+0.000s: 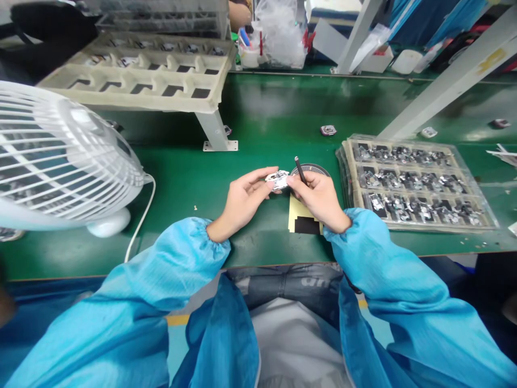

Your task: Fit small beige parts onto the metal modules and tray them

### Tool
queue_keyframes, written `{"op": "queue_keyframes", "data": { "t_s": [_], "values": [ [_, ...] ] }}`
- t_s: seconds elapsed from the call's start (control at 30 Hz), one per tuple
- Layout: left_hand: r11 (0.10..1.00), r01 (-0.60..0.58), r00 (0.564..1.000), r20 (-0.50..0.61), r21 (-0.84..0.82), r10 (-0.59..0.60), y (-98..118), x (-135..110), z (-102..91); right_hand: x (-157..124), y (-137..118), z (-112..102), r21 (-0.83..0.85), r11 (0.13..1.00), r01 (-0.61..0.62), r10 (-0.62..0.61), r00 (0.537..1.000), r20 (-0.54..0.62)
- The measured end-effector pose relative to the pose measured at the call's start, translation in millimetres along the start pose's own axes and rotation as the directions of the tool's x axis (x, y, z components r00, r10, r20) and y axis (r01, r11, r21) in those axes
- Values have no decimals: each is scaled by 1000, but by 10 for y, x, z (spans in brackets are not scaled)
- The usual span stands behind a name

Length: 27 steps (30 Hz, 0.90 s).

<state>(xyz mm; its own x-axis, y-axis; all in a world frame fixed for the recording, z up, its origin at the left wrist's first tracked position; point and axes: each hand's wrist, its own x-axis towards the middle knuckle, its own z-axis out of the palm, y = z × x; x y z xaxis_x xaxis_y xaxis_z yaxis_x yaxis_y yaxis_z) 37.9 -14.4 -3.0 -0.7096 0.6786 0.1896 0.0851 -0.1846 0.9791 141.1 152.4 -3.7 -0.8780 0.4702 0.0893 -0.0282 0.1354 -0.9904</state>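
Observation:
My left hand point(242, 200) pinches a small silvery metal part point(278, 179) above the green bench. My right hand point(319, 196) grips a thin dark stick-like tool point(299, 169), its tip down at the part. Just behind the hands lies a round dark disc point(319, 170). Under my right hand rests a yellow sheet with black pads point(301, 221). Both arms wear blue sleeves.
A clear tray stack of several small metal parts point(416, 183) sits to the right. A white fan point(56, 156) stands at the left, its cord point(139, 221) trailing to the bench edge. A cream slotted tray point(141, 70) rests on a raised stand behind. Loose parts point(328, 130) lie farther back.

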Motion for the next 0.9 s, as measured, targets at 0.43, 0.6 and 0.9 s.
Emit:
{"op": "queue_keyframes", "data": {
  "t_s": [0.43, 0.6, 0.9],
  "values": [
    [948, -185, 981, -3, 259, 193, -94, -12, -24, 6, 22, 14, -25, 1000, 0, 0, 1000, -23],
    [1000, 0, 1000, 18, -13, 0, -57, -19, 7, -4, -18, 25, -19, 998, 67, -68, 996, -63],
    [985, 95, 993, 81, -141, -84, -30, -30, 34, -15, 7, 22, 54, 998, 41, -47, 994, 98]
  ]
}}
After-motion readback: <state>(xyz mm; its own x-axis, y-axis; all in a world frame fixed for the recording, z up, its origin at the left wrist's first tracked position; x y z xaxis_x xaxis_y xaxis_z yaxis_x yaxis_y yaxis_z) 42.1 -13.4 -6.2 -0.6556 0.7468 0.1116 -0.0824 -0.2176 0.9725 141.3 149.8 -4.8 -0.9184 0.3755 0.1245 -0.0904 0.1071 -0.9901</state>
